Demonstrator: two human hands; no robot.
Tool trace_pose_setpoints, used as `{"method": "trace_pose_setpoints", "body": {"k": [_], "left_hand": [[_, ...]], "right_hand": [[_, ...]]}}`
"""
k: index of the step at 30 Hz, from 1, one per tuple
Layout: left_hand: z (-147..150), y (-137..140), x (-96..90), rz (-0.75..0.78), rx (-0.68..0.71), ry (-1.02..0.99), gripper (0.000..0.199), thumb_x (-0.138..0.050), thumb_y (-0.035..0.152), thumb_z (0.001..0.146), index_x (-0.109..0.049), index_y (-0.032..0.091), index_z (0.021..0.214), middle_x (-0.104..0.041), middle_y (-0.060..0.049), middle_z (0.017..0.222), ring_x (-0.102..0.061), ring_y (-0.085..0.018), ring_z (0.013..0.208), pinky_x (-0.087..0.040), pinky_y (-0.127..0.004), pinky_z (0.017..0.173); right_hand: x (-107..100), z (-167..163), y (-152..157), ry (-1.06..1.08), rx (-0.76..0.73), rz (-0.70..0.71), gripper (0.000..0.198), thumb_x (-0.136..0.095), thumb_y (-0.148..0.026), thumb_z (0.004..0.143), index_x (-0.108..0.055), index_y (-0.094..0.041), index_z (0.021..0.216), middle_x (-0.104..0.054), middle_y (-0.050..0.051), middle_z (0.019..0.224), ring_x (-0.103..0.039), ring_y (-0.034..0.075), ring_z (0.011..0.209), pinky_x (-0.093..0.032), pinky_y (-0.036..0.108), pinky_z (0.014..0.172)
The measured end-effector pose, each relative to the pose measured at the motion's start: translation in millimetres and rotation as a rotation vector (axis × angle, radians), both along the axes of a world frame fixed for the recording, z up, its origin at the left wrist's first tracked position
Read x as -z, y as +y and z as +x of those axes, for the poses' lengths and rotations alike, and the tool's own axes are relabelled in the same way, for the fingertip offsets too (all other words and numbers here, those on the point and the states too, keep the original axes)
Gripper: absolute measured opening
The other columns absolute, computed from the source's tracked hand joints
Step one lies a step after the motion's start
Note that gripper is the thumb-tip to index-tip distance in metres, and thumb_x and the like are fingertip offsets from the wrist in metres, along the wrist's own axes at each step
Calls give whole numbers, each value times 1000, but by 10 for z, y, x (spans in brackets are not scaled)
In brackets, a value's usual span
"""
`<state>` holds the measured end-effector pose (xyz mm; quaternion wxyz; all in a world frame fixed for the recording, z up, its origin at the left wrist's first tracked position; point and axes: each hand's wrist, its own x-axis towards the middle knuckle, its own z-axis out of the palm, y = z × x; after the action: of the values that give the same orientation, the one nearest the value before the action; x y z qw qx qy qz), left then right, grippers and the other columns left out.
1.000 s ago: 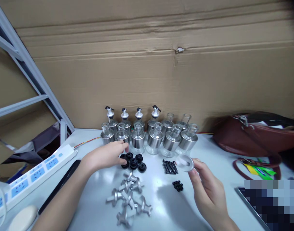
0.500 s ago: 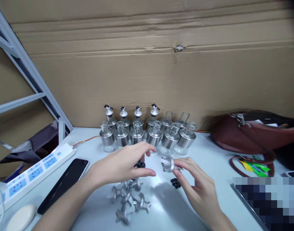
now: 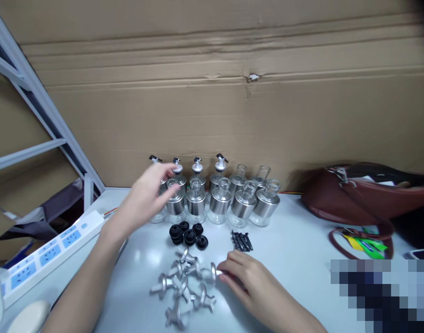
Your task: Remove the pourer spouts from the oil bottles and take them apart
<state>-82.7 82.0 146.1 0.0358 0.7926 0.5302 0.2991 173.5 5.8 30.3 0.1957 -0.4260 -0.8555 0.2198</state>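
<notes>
My left hand (image 3: 151, 196) is open, thumb and fingers apart, in front of the leftmost glass bottles with steel bands. It hides part of them; I cannot tell whether it touches any. My right hand (image 3: 248, 280) pinches a silver pourer spout (image 3: 213, 274) by its narrow end, low beside a pile of similar silver pourer spouts (image 3: 182, 286). Behind the pile lie several black ribbed stoppers (image 3: 190, 237). Small black levers (image 3: 241, 241) are grouped beyond my right hand. Among the back-row bottles, several carry silver pourers with black levers, one being a capped bottle (image 3: 218, 178).
Along the left runs a white power strip (image 3: 47, 253), with a round white object (image 3: 29, 318) nearer me and a phone mostly behind my left arm. A brown leather bag (image 3: 357, 194) sits at the right. A cardboard wall (image 3: 212, 115) closes off the back.
My left hand has moved left and away from me to the bottles, uncovering the black stoppers. My right hand has brought the spout down and left to the pile. The view has shifted slightly.
</notes>
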Motion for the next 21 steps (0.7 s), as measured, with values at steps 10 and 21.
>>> {"method": "trace_pose_setpoints", "body": {"k": [10, 21], "left_hand": [[-458, 699, 93, -120, -352, -110, 39, -58, 33, 86, -54, 14, 120, -64, -16, 123, -60, -29, 115, -46, -41, 98], [-562, 949, 148, -359, -162, -337, 17, -65, 27, 89, -64, 12, 98, -69, -5, 100, -66, -18, 91, -55, -39, 83]], "right_hand": [[40, -30, -7, -164, -63, 16, 22, -49, -12, 91, -69, -19, 88, -69, 5, 84, -66, 21, 77, -48, 29, 68], [51, 14, -45, -77, -70, -50, 20, -47, -19, 92, -66, -20, 99, -71, 7, 90, -68, 23, 82, -53, 34, 72]]}}
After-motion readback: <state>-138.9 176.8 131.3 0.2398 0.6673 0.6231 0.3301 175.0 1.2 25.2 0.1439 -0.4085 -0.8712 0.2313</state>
